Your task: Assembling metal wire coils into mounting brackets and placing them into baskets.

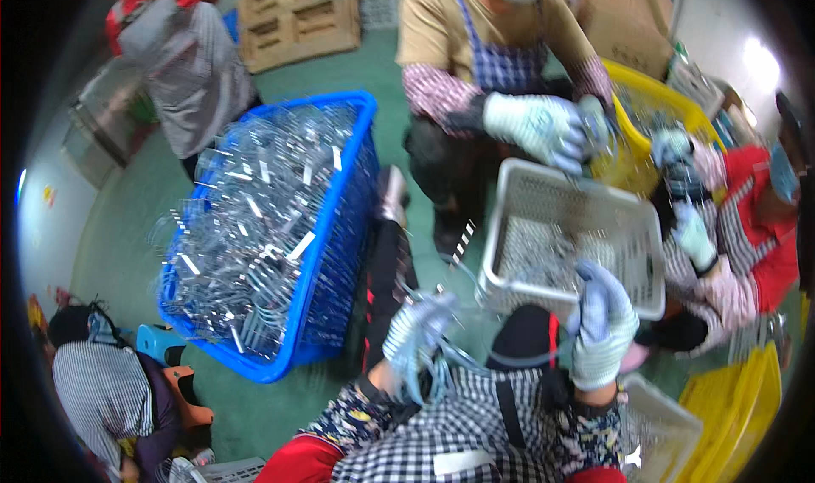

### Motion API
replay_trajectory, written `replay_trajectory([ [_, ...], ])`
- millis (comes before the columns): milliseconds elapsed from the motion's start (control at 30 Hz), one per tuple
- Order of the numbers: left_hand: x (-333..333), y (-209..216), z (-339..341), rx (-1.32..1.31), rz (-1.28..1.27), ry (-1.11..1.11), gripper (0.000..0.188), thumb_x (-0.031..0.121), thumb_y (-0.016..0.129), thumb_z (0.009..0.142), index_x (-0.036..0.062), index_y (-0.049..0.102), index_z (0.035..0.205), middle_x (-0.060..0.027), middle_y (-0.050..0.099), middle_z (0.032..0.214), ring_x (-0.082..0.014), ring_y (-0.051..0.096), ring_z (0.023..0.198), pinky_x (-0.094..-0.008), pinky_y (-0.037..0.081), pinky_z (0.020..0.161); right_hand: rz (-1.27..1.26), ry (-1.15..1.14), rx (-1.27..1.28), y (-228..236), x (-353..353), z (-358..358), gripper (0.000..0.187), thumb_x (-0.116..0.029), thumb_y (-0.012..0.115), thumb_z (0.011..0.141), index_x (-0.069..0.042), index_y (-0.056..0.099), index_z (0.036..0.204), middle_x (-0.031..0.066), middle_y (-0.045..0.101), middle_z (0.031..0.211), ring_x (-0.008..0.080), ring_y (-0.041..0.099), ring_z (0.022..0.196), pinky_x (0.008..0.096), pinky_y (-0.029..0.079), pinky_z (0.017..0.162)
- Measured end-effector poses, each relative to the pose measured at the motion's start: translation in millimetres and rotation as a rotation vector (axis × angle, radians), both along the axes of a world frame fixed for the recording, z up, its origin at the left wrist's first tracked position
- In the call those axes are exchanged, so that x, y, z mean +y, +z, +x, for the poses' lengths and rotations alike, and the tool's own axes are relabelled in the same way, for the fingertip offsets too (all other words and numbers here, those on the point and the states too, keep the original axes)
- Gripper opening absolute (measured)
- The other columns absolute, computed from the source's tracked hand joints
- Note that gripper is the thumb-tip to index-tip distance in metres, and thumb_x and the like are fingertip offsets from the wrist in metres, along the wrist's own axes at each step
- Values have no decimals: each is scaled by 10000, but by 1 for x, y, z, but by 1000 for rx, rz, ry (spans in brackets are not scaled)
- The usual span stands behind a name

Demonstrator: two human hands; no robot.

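Note:
My left hand [418, 328], in a pale knitted glove, is closed around a bunch of looped grey-blue strands [435, 381] that hang down over my checked apron [509, 407]. They look like thin plastic tubing; blur hides their exact kind. One strand arches from that bunch across my lap toward my right hand [603, 326]. That hand, gloved too, is raised with its fingers drawn together at the near edge of a grey perforated basket [497, 228]. What it pinches is not clear. A black-and-white striped strip [463, 242] shows beyond my left hand.
At left stands a blue basket [318, 271] heaped with similar tangled pieces. Facing me, a co-worker's gloved hands [543, 126] hover over the grey basket. A yellow basket [632, 173] and another co-worker [739, 228] are at right. Yellow crates [734, 407] stand at lower right.

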State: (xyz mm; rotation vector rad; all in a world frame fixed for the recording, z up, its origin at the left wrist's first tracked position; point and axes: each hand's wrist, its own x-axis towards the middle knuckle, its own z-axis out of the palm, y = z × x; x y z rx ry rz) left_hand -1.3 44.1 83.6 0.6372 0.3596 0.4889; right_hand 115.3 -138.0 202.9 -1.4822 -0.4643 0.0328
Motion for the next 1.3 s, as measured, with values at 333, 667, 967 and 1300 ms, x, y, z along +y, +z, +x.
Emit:
replay_trajectory([
  [333, -12, -92, -4, 148, 363, -424, 331, 173, 572, 850, 59, 550, 1160, -120, 589, 1086, -244, 585, 952, -336, 476, 821, -345, -4, -82, -17, -4, 4, 255, -110, 508, 899, 54, 589, 1077, 173, 626, 1029, 250, 575, 978, 339, 434, 893],
  [667, -11, -76, -12, 272, 1347, -129, 375, 150, 524, 783, 167, 597, 1151, -136, 532, 1067, -287, 548, 983, -333, 463, 829, -600, 101, -236, -45, 6, 17, 252, -122, 537, 873, 32, 612, 1058, 179, 643, 1000, 267, 601, 939, 348, 448, 861],
  [967, -30, 7, -19, 148, 1158, -36, 269, 146, 563, 843, 105, 596, 1106, -98, 581, 1042, -226, 556, 962, -293, 441, 858, -542, 68, -314, -47, -33, 11, 227, -118, 576, 839, 7, 635, 1019, 154, 654, 964, 246, 607, 906, 334, 458, 837],
  [1300, -33, 1, -10, 279, 739, -261, 185, 10, 661, 776, 49, 614, 951, -39, 596, 849, -105, 576, 707, -232, 463, 646, -300, 286, 6, -51, 12, 43, 202, -108, 533, 860, -29, 600, 1033, 94, 623, 838, 171, 590, 690, 289, 475, 622],
])
